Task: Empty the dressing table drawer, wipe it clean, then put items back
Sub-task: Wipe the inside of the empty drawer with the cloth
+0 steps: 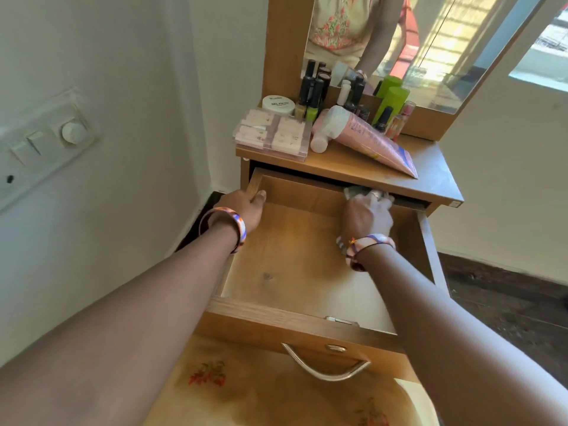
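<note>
Cloth (362, 192) under rt hand (367, 215) (drawer (285, 272) back).

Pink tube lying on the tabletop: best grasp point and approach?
Grip the pink tube across its round body just behind the white cap, from above. It lies flat, angled, with bottles crowding the cap end; the flat crimped tail at the table edge is thin, likely slippery.

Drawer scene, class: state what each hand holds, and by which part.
The left hand grips the drawer by its left side wall. The right hand presses a grey cloth, bunched under its fingers, against the back wall.
</note>
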`<state>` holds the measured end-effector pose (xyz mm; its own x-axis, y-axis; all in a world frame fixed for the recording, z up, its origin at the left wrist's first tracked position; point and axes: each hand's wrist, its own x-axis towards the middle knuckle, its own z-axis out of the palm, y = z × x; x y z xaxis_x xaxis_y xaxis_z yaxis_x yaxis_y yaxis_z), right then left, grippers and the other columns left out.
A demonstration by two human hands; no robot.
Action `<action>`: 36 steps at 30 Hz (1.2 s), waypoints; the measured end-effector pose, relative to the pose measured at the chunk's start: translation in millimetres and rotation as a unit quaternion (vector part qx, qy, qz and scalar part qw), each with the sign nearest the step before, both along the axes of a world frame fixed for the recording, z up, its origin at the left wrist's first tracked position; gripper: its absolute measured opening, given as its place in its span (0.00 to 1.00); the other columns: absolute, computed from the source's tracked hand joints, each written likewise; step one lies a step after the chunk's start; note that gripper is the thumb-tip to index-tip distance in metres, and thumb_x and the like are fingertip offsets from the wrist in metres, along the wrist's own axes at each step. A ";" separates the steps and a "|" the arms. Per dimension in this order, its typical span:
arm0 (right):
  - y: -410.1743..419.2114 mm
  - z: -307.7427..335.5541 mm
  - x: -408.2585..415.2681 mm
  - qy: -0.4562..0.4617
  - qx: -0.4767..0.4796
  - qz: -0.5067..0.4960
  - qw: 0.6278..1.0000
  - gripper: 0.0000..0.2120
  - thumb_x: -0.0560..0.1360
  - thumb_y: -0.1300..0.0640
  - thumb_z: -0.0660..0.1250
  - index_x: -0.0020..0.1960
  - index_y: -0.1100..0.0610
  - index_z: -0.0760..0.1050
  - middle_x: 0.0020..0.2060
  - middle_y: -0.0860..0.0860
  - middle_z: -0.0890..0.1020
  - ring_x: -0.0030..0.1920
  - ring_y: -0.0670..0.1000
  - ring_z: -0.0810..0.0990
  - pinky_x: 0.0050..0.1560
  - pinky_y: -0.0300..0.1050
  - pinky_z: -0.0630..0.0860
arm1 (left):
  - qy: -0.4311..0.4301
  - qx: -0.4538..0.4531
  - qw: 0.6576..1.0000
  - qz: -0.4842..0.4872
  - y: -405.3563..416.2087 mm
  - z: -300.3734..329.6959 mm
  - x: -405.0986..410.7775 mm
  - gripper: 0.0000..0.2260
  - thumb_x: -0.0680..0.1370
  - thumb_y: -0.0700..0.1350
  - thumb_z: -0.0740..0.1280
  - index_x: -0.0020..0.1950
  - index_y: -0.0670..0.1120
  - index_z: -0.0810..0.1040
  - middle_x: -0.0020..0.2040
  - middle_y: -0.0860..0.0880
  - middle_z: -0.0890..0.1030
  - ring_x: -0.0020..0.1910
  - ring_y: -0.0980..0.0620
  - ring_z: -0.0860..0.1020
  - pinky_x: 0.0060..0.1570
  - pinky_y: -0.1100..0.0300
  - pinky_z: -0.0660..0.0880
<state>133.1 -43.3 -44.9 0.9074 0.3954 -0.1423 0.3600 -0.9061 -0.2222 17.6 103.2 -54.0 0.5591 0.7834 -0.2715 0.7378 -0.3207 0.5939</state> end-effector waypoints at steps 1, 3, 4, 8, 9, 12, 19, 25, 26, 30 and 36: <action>16.8 -3.7 -5.3 -0.095 -0.026 0.048 0.994 0.17 0.79 0.66 0.56 0.67 0.68 0.65 0.63 0.66 0.70 0.63 0.60 0.70 0.58 0.52 0.76 | -0.004 0.002 1.000 0.007 1.9 -2.0 0.9 0.27 0.82 0.57 0.49 0.59 0.37 0.75 0.57 0.38 0.79 0.52 0.40 0.77 0.53 0.52 0.72; 48.4 -4.6 -24.8 -0.141 -0.019 0.105 0.984 0.22 0.77 0.62 0.63 0.69 0.64 0.63 0.65 0.66 0.68 0.68 0.69 0.63 0.59 0.58 0.75 | -0.012 0.013 1.000 0.026 4.8 -5.6 3.4 0.29 0.83 0.56 0.46 0.56 0.35 0.77 0.55 0.37 0.80 0.50 0.41 0.77 0.52 0.51 0.71; 63.0 -2.8 -34.6 -0.136 -0.005 0.126 0.983 0.23 0.77 0.61 0.64 0.69 0.64 0.63 0.66 0.65 0.68 0.69 0.68 0.63 0.60 0.57 0.75 | -0.014 0.019 0.999 0.034 6.4 -6.6 4.7 0.29 0.83 0.54 0.45 0.58 0.35 0.77 0.57 0.36 0.79 0.53 0.39 0.77 0.54 0.51 0.71; 100.2 -1.5 -58.3 -0.103 0.095 0.224 0.965 0.20 0.78 0.61 0.59 0.69 0.58 0.65 0.65 0.60 0.71 0.66 0.63 0.68 0.59 0.53 0.74 | -0.018 0.004 0.999 0.030 17.3 -10.8 6.4 0.25 0.83 0.52 0.47 0.62 0.36 0.76 0.62 0.35 0.76 0.61 0.36 0.74 0.59 0.51 0.70; 102.5 1.0 -58.7 -0.088 0.122 0.235 0.960 0.20 0.78 0.62 0.58 0.69 0.57 0.65 0.64 0.59 0.72 0.65 0.62 0.70 0.59 0.53 0.74 | -0.025 -0.023 0.999 0.040 21.2 -11.3 5.8 0.25 0.83 0.52 0.48 0.62 0.36 0.75 0.63 0.35 0.76 0.61 0.36 0.74 0.60 0.51 0.69; 92.8 10.4 -55.1 -0.053 0.127 0.279 0.950 0.23 0.76 0.67 0.58 0.69 0.54 0.68 0.62 0.57 0.75 0.60 0.59 0.75 0.58 0.50 0.75 | -0.080 -0.124 0.984 0.099 35.8 -10.4 -1.9 0.25 0.82 0.53 0.51 0.63 0.36 0.75 0.63 0.36 0.76 0.62 0.38 0.74 0.63 0.52 0.69; 50.7 35.0 -87.2 0.001 0.046 0.424 0.904 0.19 0.76 0.64 0.60 0.66 0.54 0.73 0.61 0.54 0.77 0.60 0.55 0.76 0.59 0.46 0.75 | -0.113 -0.329 0.932 0.098 45.1 1.9 -25.6 0.28 0.81 0.61 0.48 0.43 0.42 0.77 0.37 0.44 0.80 0.36 0.47 0.78 0.39 0.55 0.75; 40.5 28.5 -120.8 0.021 -0.017 0.520 0.854 0.14 0.74 0.59 0.62 0.58 0.55 0.78 0.51 0.53 0.82 0.50 0.53 0.80 0.49 0.47 0.80 | 0.014 -0.161 0.986 -0.026 29.5 9.4 -22.8 0.29 0.76 0.65 0.58 0.54 0.38 0.77 0.56 0.42 0.77 0.54 0.42 0.76 0.56 0.53 0.71; 38.4 25.9 -117.6 0.038 -0.033 0.504 0.862 0.13 0.73 0.60 0.63 0.56 0.55 0.79 0.48 0.53 0.83 0.46 0.52 0.80 0.46 0.46 0.80 | 0.030 -0.125 0.991 -0.044 25.3 10.2 -21.4 0.25 0.77 0.62 0.59 0.45 0.38 0.76 0.50 0.41 0.77 0.48 0.43 0.76 0.50 0.55 0.70; 18.4 21.4 -85.4 0.140 -0.040 0.466 0.872 0.21 0.69 0.65 0.60 0.56 0.50 0.80 0.52 0.50 0.83 0.44 0.49 0.79 0.46 0.44 0.80 | 0.022 -0.057 0.998 -0.005 14.4 8.0 -16.0 0.22 0.78 0.57 0.62 0.51 0.37 0.79 0.53 0.39 0.79 0.55 0.39 0.78 0.52 0.54 0.73; -55.3 60.7 -51.6 0.254 -0.061 0.392 0.882 0.22 0.64 0.66 0.62 0.46 0.43 0.83 0.49 0.47 0.85 0.52 0.52 0.83 0.55 0.51 0.80 | 0.016 0.035 0.998 0.046 -9.3 9.9 -7.0 0.16 0.81 0.48 0.61 0.59 0.36 0.76 0.60 0.37 0.78 0.59 0.37 0.76 0.59 0.50 0.73</action>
